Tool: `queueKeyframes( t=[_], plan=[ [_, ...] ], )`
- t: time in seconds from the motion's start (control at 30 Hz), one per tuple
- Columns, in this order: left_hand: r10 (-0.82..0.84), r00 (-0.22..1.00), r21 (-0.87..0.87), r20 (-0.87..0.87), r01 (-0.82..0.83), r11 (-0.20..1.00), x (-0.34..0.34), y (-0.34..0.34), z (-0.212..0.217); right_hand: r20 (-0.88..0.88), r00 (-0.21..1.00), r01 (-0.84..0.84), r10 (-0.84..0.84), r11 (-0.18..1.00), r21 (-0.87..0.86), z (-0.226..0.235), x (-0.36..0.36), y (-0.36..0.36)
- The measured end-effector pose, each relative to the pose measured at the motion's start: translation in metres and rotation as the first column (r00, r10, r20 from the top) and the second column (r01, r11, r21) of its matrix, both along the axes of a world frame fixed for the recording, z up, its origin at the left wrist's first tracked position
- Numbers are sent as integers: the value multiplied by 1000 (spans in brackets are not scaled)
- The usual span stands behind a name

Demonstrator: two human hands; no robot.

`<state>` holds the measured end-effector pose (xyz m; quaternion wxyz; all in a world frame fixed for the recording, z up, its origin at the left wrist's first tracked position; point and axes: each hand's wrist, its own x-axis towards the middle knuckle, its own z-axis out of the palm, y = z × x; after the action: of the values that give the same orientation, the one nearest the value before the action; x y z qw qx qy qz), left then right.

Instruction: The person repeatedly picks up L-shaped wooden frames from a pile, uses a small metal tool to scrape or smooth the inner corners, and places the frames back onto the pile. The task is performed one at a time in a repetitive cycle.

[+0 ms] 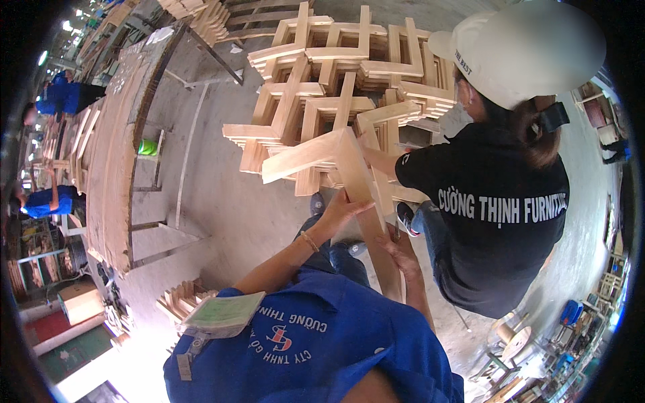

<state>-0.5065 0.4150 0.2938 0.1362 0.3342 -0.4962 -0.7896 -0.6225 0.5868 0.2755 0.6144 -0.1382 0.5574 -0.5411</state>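
I hold a pale L-shaped wooden frame piece (339, 156) upright in front of me. My left hand (341, 207) presses flat against its long leg from the left, fingers spread along the wood. My right hand (398, 250) grips the same leg lower down on the right edge. Just behind it stands a tall stack of similar wooden frames (316, 74), laid crosswise on the concrete floor. A co-worker in a black shirt (500, 215) and white cap (521, 47) bends beside me on the right, one arm reaching to the stack close to my piece.
A long wooden workbench (117, 161) runs along the left, with a green object (147, 146) under it. A small pile of wooden pieces (183, 299) lies at lower left by a cardboard box (79, 300). People in blue (64, 97) work far left. Stools and clutter sit lower right.
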Motion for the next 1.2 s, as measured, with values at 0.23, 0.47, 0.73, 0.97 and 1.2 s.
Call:
queueKeyframes(
  t=[0.23,0.47,0.73,0.97,1.2],
  plan=[
    [92,995,78,29,-94,993,-5,8,-31,-397,913,-46,99,989,141,-12,-2,-5],
    [75,993,136,93,-87,987,-27,16,-70,-654,729,17,203,949,314,-33,-6,8],
    [228,931,-96,285,-209,973,-34,8,-124,-564,810,-33,162,972,231,-29,-20,-20],
    [447,740,-188,503,-411,892,-2,-19,-31,-430,863,-314,266,948,-44,-52,-48,-61],
    [813,357,-248,460,-828,503,90,67,-10,-479,587,-690,653,713,127,-74,-31,-63]
  ],
)
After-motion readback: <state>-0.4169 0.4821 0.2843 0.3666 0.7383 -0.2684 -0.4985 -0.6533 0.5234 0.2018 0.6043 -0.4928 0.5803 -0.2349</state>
